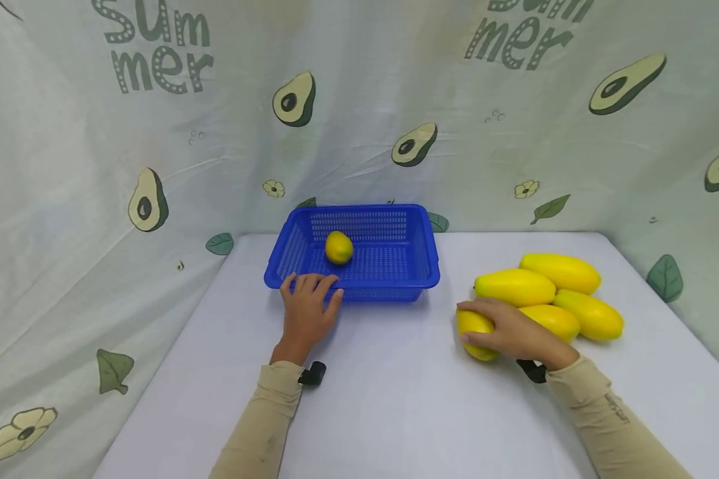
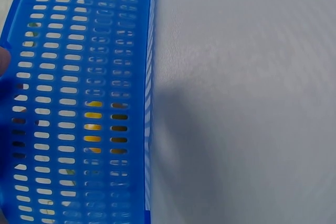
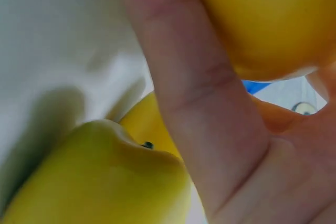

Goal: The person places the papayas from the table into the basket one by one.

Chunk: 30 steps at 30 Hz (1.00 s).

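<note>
My right hand grips a yellow papaya at the left side of a group of papayas, thumb on the near side and fingers over the far side. In the right wrist view the held papaya fills the top right, with a finger across the middle. My left hand holds the front rim of a blue plastic basket near its left corner, fingers over the rim. One papaya lies inside the basket; its yellow shows through the slotted wall in the left wrist view.
Several more papayas lie together on the right of the white table, among them one at the back and one at the far right. Behind the table hangs a printed curtain, close to the basket's back rim.
</note>
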### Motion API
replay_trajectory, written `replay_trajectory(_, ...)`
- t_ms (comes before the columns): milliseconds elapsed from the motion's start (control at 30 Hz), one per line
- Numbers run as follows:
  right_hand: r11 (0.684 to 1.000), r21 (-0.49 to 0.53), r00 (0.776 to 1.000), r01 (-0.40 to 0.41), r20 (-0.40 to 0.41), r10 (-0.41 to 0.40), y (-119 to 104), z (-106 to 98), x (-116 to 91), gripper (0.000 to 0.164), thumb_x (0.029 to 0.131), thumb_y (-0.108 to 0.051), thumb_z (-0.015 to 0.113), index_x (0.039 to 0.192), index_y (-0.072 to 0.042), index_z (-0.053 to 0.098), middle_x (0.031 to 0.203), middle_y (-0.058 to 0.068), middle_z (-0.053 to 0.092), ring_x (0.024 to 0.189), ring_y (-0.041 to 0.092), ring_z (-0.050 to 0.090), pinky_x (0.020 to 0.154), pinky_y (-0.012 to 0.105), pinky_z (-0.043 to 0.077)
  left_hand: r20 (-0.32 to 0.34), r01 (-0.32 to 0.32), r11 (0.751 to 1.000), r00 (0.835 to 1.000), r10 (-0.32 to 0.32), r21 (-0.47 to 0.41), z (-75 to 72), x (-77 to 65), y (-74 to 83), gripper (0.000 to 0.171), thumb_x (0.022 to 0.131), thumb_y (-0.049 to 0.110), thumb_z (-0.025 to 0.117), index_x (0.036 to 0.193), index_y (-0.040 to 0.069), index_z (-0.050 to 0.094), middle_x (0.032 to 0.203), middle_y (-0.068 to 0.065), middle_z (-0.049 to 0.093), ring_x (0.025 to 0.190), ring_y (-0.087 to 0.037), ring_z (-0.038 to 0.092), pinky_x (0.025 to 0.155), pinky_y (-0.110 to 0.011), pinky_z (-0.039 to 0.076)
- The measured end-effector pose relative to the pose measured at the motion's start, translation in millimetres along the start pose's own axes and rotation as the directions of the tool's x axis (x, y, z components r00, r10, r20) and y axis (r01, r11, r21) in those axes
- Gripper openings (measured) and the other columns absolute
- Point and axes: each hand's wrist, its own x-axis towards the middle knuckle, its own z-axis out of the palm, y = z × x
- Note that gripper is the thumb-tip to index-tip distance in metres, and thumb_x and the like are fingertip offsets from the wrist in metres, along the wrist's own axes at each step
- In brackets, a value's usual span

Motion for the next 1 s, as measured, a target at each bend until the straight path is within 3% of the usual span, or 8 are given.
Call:
replay_trajectory(267, 0.995, 0.102, 1.000, -0.017, -0.024, 0.020, 3.5, 0.6, 2.3, 0.063, 0.092, -0.049, 0.069, 0.141, -0.011, 0.057, 0.137, 0.011, 0.058, 0.118, 0.031, 0.053, 0.099, 0.058, 0.041, 0.015, 0.018, 1.000, 1.000, -0.018, 0.013, -2.4, -3.9, -1.8, 0.032, 0.102, 0.036, 0.054, 0.121, 0.015, 0.069, 0.114, -0.008, 0.065, 0.116, -0.029, 0.052, 0.110, -0.060, 0.016)
replay_trajectory(633, 0.963, 0.226, 0.986, -0.146, -0.040, 0.159, 4.2, -5.0, 5.1, 0.068, 0.094, -0.055, 0.064, 0.149, -0.018, 0.049, 0.150, 0.017, 0.045, 0.127, 0.037, 0.046, 0.102, 0.063, 0.039, 0.028, 0.028, 0.999, 0.999, -0.029, 0.026, -4.8, -1.3, -0.6, 0.031, 0.101, 0.035, 0.056, 0.121, 0.015, 0.069, 0.115, -0.008, 0.065, 0.118, -0.030, 0.052, 0.111, -0.060, 0.016)
replay_trajectory(833, 0.954, 0.254, 0.975, -0.161, -0.111, 0.195, 5.7, -14.8, -5.0, 0.067, 0.095, -0.055, 0.062, 0.150, -0.020, 0.047, 0.149, 0.017, 0.046, 0.128, 0.038, 0.044, 0.101, 0.064, 0.037, -0.003, 0.006, 1.000, 1.000, -0.006, 0.023, 2.2, -2.0, 0.5, 0.031, 0.101, 0.037, 0.058, 0.120, 0.016, 0.070, 0.113, -0.007, 0.065, 0.116, -0.029, 0.053, 0.110, -0.061, 0.018)
replay_trajectory(1000, 0.938, 0.304, 0.967, -0.165, -0.136, 0.214, 3.6, -26.2, -4.3, 0.067, 0.096, -0.054, 0.060, 0.152, -0.021, 0.043, 0.149, 0.017, 0.045, 0.122, 0.038, 0.051, 0.095, 0.051, 0.048, -0.021, 0.000, 1.000, 1.000, 0.001, 0.023, 1.7, -2.2, 1.3, 0.030, 0.100, 0.036, 0.057, 0.119, 0.016, 0.070, 0.112, -0.006, 0.065, 0.115, -0.028, 0.054, 0.110, -0.061, 0.019)
